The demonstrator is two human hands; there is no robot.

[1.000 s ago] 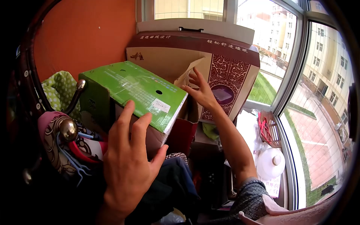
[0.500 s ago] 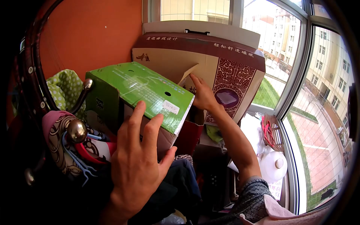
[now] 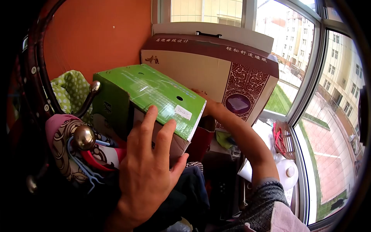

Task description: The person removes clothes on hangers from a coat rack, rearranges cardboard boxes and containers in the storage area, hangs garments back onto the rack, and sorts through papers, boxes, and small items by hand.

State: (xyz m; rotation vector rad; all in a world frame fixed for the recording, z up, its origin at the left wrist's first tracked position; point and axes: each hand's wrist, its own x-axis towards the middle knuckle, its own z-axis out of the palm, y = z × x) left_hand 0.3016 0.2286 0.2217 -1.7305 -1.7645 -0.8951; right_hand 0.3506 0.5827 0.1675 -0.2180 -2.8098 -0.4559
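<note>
Head view: right hand point(image 3: 208, 105) has gone down behind the far side of the green box point(image 3: 154, 92); a second ago it was at a raised cardboard flap, fingers in sight. Flap no longer visible. Whole scene sits a bit further right in frame, so the camera moved too

Left hand point(image 3: 148, 176) unchanged: fingers spread, index and middle fingertips at the box's near top edge, thumb apart by the front corner

Green box is mid-frame, tilted, in front of the big beige-and-maroon carton point(image 3: 185, 63), by the orange wall point(image 3: 96, 34)

Hard to see: right fingers mostly hidden by the box, can't tell if spread or pinching. Sticker point(image 3: 182, 112) writing too small to read reliably. Box underside hidden by left hand and dark clothes, lower left lost in black. Right sleeve point(image 3: 266, 201) cut off at bottom
</note>
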